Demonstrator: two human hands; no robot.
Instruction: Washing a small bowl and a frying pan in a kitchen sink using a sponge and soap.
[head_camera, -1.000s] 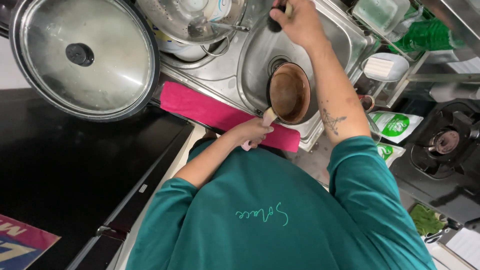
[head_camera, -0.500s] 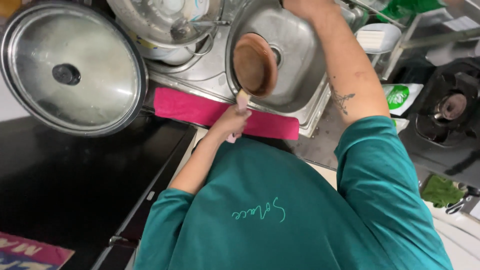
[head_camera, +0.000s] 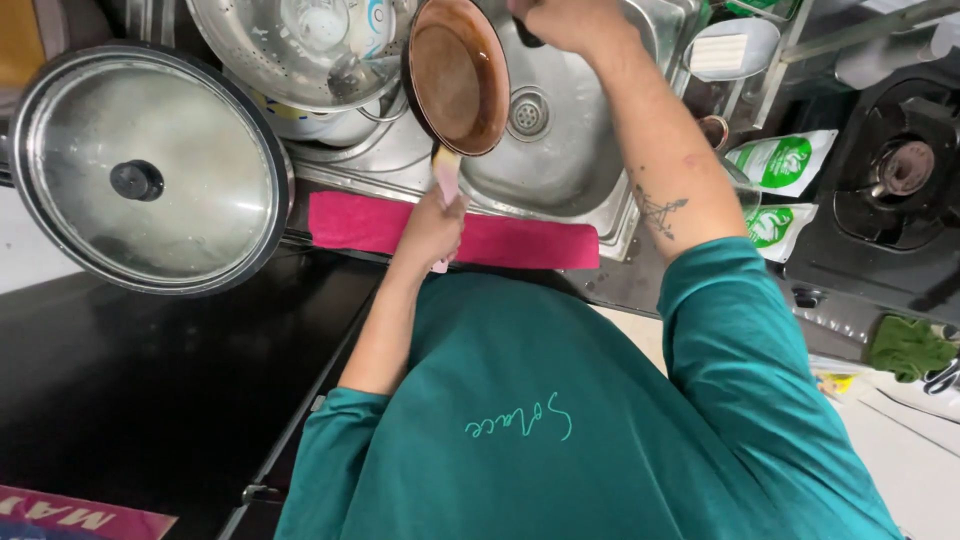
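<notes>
Pale pink is what the left hand (head_camera: 432, 225) is wrapped around: the pale pink handle (head_camera: 446, 180) of a small round frying pan with a brown inside (head_camera: 458, 75), fingers closed tight, the pan tipped up on edge over the stainless steel sink (head_camera: 590, 150). Up top, the right hand (head_camera: 565, 20) is curled around something dark at the frame edge; I cannot tell what it is, though it sits just beside the pan's rim. Below the pan, the round drain (head_camera: 527, 113) lies open in the basin. Along the sink's front edge runs a folded magenta cloth (head_camera: 500, 240), touching the left wrist. Left of the sink, a steel colander (head_camera: 290, 50) rests on bowls, and beyond it a big glass lid with a black knob (head_camera: 140, 180) lies on the dark table (head_camera: 150, 400). To the right, green-and-white pouches (head_camera: 785, 160) lie beside a black gas burner (head_camera: 900, 170).

The risk, as I judge it: the tilted pan hangs from one hand by a short handle. A wet grip could let it twist and clang into the basin, or knock the colander close alongside.
</notes>
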